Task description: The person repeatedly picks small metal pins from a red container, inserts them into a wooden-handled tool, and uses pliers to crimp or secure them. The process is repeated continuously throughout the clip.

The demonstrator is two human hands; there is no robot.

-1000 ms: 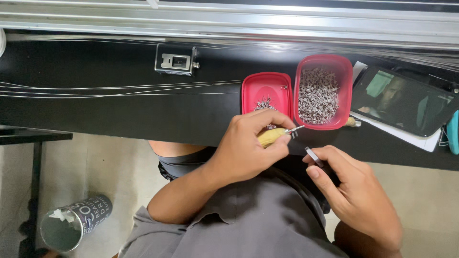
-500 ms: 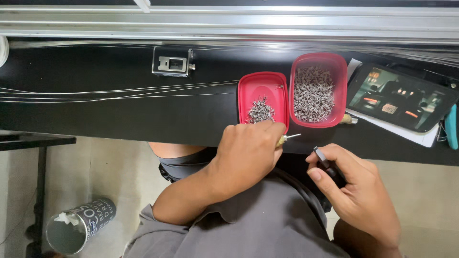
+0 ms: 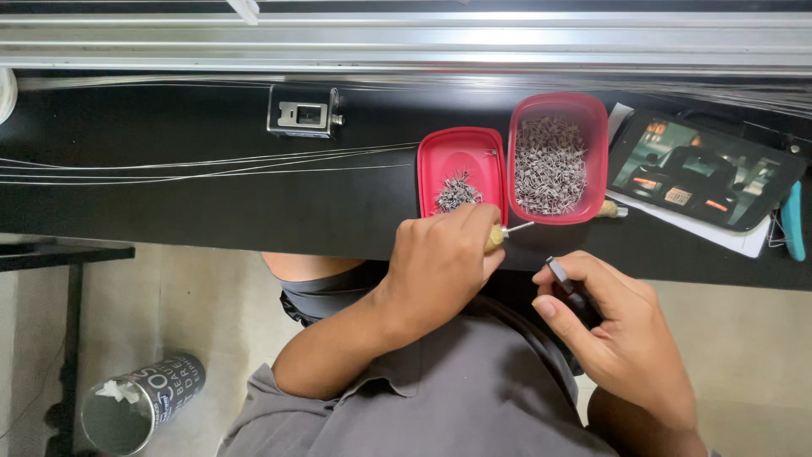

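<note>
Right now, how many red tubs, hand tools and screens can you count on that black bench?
Red tubs: 2, a shallow one and a fuller one
Hand tools: 2, one in the left hand, one in the right hand
Tablet screens: 1
Total: 5

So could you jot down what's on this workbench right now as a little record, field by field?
Left hand: left hand gripping a yellow-handled tool with a thin metal tip
Right hand: right hand pinching a small dark slim part
Containers: shallow red plastic lid with a small pile of tiny metal pieces; deeper red plastic tub nearly full of them
Surface: black bench with thin silver wires running across
Nearby: dark tablet with lit screen
Floor: open metal can
</note>
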